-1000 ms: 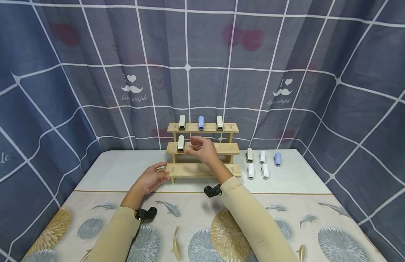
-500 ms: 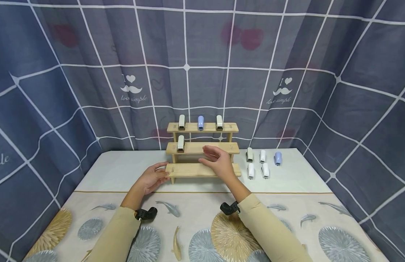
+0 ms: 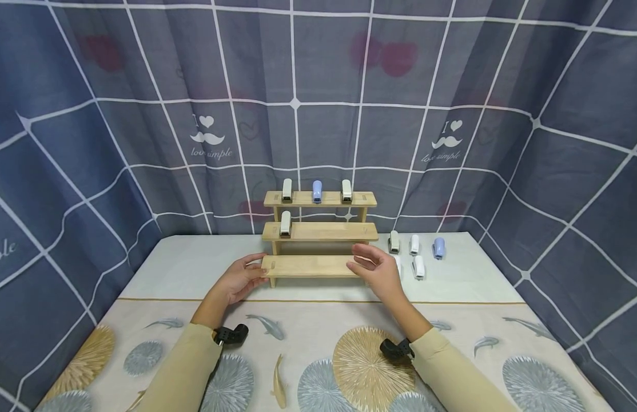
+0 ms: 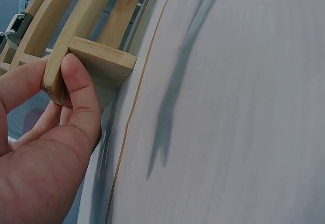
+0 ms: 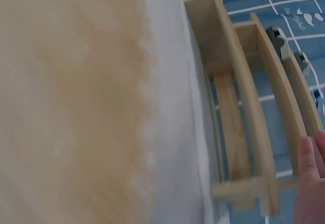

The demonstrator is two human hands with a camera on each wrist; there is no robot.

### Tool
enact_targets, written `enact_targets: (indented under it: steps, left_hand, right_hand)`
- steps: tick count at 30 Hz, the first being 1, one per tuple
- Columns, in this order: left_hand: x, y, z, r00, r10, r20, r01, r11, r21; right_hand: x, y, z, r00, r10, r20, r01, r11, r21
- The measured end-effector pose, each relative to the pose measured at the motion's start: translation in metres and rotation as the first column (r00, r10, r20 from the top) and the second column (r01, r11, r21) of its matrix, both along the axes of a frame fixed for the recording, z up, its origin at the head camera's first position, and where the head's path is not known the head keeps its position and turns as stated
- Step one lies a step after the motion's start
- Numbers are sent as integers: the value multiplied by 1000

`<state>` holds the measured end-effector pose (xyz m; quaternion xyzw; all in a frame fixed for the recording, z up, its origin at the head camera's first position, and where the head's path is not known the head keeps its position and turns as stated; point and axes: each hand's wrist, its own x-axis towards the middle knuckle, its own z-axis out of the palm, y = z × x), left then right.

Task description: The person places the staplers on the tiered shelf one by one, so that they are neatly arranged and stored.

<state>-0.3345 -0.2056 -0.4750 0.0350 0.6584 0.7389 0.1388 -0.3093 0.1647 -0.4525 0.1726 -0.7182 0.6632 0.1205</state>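
Note:
A three-tier wooden display stand point(image 3: 308, 266) stands on the table. My left hand point(image 3: 241, 278) pinches the left end of its lowest board, thumb on the front edge in the left wrist view. Beside that board's right end, my right hand point(image 3: 377, 272) hovers with loosely bent fingers and holds nothing. The top tier bears a cream mini stapler point(image 3: 287, 190), a blue mini stapler point(image 3: 317, 191) and another cream mini stapler point(image 3: 346, 191). One more cream stapler point(image 3: 285, 224) stands at the left of the middle tier.
Right of the stand are several mini staplers: a cream stapler point(image 3: 394, 242), a white stapler point(image 3: 414, 245), a blue stapler point(image 3: 439, 248), a nearer white stapler point(image 3: 418, 267), and one mostly hidden by my right hand. A checked curtain point(image 3: 318, 137) surrounds the table's back and sides.
My right hand has moved away from the cream stapler on the middle tier, rightward and down to the lowest board's right end. My left hand has stayed on the stand.

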Motion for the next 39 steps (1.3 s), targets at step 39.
enact_targets:
  steps: [39]
  left_hand:
    - [2,1,4,999,18,44,-20,999,38]
  right_hand:
    - [7,151,-1,993,-122,-8,114,905,409]
